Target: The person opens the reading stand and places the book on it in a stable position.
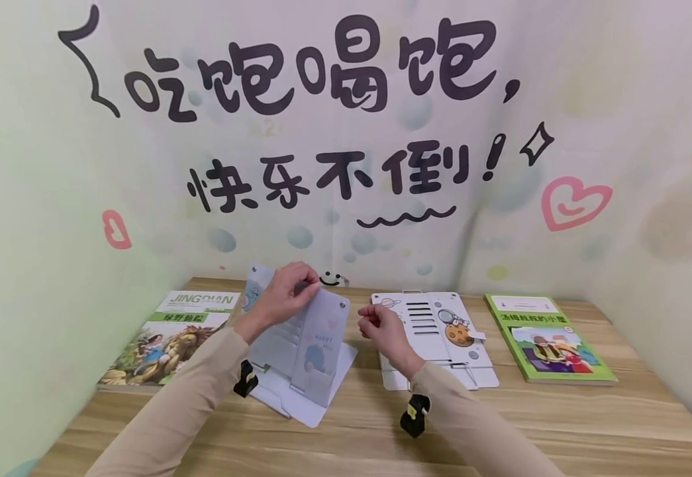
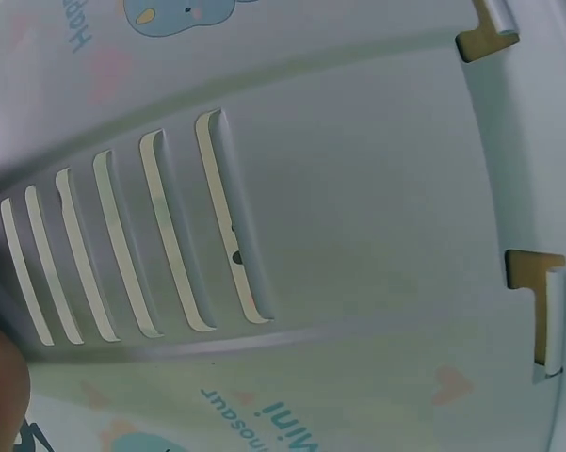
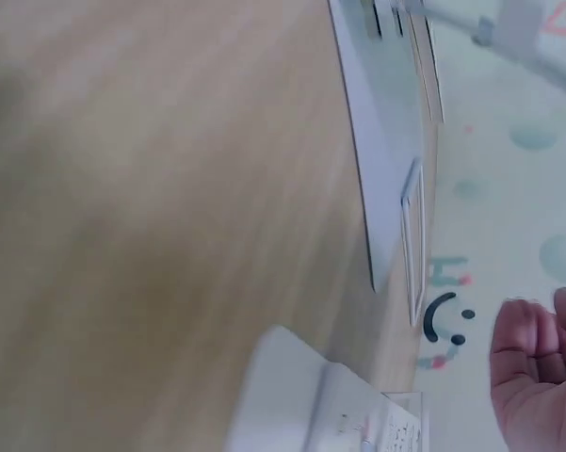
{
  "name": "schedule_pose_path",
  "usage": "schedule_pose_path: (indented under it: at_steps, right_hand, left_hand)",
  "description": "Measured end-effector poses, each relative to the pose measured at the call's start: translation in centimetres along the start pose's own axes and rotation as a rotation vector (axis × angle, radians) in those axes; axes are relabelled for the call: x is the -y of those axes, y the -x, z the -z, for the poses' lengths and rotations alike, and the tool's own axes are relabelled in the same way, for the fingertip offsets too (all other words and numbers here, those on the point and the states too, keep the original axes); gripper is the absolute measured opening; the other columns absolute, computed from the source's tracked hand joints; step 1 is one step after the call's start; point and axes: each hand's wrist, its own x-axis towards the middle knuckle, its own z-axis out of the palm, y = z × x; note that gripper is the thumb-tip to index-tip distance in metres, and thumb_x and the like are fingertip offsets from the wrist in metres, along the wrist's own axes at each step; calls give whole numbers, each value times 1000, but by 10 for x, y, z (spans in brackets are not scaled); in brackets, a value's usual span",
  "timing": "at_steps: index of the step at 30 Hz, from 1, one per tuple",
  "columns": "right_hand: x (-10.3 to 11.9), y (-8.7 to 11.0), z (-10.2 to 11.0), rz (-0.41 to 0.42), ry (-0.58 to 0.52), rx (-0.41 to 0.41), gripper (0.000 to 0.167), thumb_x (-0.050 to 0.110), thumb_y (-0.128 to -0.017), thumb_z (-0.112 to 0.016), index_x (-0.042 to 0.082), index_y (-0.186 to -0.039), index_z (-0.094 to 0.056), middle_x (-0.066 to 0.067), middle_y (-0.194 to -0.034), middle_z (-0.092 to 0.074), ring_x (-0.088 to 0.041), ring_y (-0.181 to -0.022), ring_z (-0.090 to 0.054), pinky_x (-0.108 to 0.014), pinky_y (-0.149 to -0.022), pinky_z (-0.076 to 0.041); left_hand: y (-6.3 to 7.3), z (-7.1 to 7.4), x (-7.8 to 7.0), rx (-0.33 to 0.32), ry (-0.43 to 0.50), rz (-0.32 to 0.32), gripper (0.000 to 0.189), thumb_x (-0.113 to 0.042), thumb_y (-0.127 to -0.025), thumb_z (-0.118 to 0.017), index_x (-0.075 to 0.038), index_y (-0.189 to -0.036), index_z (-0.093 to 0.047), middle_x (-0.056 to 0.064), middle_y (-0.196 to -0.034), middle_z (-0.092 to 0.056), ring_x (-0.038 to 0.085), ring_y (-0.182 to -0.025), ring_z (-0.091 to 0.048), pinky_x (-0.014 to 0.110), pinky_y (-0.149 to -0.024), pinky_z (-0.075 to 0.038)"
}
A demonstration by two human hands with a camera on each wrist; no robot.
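My left hand point(image 1: 283, 295) grips the top edge of a pale metal book stand point(image 1: 322, 338). Its back panel is raised at a slant over a white base plate on the table. Close up in the left wrist view, the stand's panel point(image 2: 377, 188) shows a row of slots, dinosaur print and two cut-outs. To the right, my right hand point(image 1: 389, 334) hovers with loosely bent fingers and nothing between them. It overlaps the left part of a second white stand point(image 1: 453, 331), printed with planets and an astronaut, which lies folded down.
A book with a lion cover point(image 1: 173, 341) lies at the left, partly behind my left arm. At the right lies a green-edged book point(image 1: 551, 344). Both rest on the wooden table point(image 1: 346, 444), and a printed curtain point(image 1: 334, 245) hangs right behind it.
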Motion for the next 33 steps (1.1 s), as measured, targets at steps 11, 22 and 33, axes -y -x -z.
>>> schedule_pose_path:
  at_steps: [11,22,33]
  right_hand:
    - [-4,-31,-8,-18,427,123,11,-3,-84,-60,-4,-95,-64,-10,-83,-63,-15,-71,-56,-26,-64,-50]
    - [-103,-86,-28,193,715,114,8,1,-74,-62,6,-79,-66,-7,-76,-64,-22,-71,-59,-34,-66,-49]
    - [-10,-33,-36,121,957,153,8,-7,-78,-59,-1,-73,-57,-14,-73,-60,-27,-71,-60,-34,-64,-51]
  left_hand:
    - [12,6,-8,56,105,-42,9,-2,-86,-60,-10,-81,-58,1,-81,-58,13,-78,-49,25,-70,-43]
    - [24,11,-15,90,119,-85,10,-3,-85,-59,-11,-81,-57,-1,-80,-55,10,-77,-47,25,-69,-43]
    - [32,18,-25,82,121,-125,11,1,-82,-61,-9,-79,-57,3,-78,-57,13,-74,-49,25,-70,-43]
